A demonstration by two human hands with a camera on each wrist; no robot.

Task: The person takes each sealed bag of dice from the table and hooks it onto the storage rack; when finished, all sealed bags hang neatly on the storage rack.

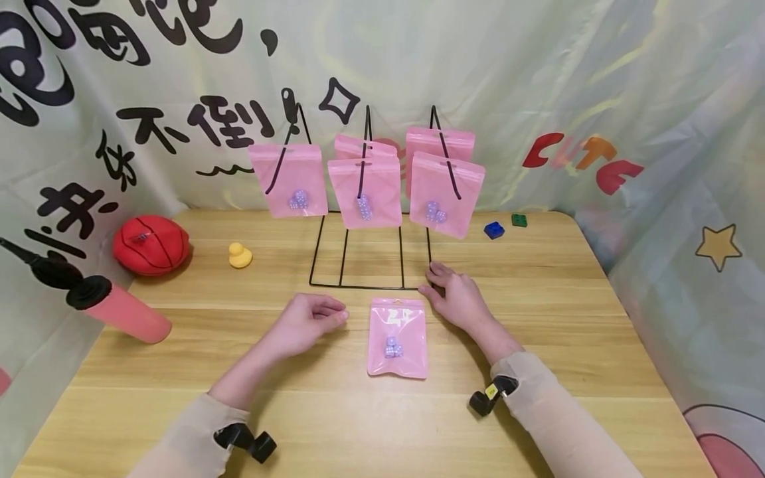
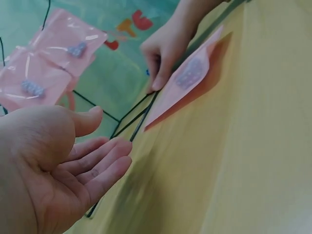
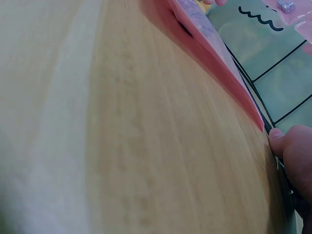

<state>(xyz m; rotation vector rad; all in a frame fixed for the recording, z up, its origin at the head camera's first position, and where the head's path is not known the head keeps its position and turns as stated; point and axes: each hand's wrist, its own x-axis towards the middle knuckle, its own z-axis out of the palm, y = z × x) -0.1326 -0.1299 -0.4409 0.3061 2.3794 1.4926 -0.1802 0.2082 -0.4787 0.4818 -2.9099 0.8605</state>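
Observation:
A black wire rack [image 1: 370, 287] stands on the table, with several pink zip bags [image 1: 364, 179] hanging from its three hooks; purple dice show through the front ones. At the rack's front right corner my right hand [image 1: 457, 295] pinches the wire between thumb and fingers, as the left wrist view also shows. Between my hands a pink zip bag [image 1: 382, 318] with purple dice [image 1: 392, 348] lies flat. My left hand [image 1: 306, 324] hovers left of that bag, fingers relaxed and slightly bent, holding nothing. In the left wrist view, its palm [image 2: 53, 170] faces the camera.
To the left are a red ball [image 1: 151, 244], a yellow toy duck [image 1: 240, 255] and a pink bottle [image 1: 128, 312] with a black lid. Blue [image 1: 494, 230] and green [image 1: 518, 220] toy bricks lie behind on the right. A printed cloth [image 1: 508, 79] closes off the back.

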